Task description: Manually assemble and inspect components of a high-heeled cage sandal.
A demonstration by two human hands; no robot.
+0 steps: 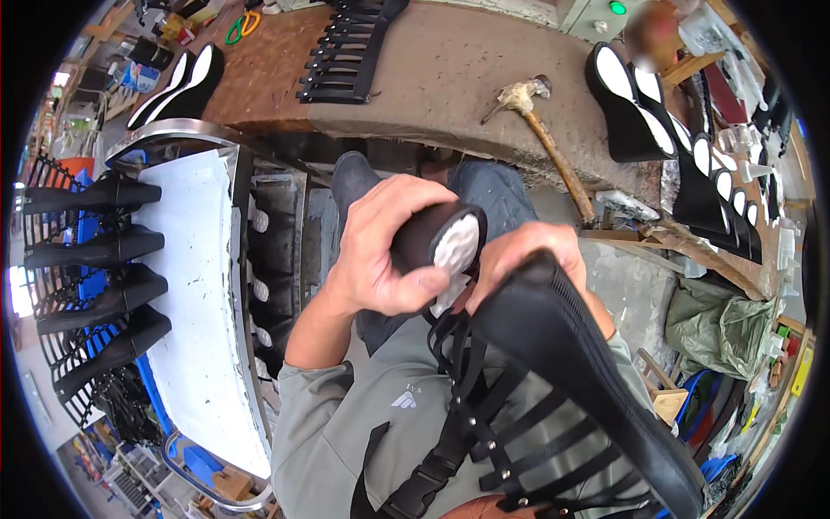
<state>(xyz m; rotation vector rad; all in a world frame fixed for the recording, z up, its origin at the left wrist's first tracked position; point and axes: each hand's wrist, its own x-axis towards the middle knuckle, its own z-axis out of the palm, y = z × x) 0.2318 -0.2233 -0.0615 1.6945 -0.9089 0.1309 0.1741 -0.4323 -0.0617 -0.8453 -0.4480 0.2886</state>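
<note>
My left hand (pixel 380 246) is closed round a dark, rounded shoe form (pixel 415 238), its thumb beside the rough white patch on the end. Close to it, my right hand (pixel 532 251) has its fingers curled at the upper end of a black strappy wedge sandal (pixel 571 346), which partly hides them. The sandal slants down to the lower right across my lap. Several black straps with silver studs hang from its left side. Whether the form and the sandal are joined is hidden between my hands.
A hammer (pixel 540 130) lies on the brown workbench (pixel 450 69), near a black strap panel (pixel 341 60) and scissors (pixel 244 28). Black wedge soles with white tops (pixel 627 104) stand at right, others (pixel 186 86) at left. A white-topped rack (pixel 194 303) holds several strapped forms (pixel 95 246).
</note>
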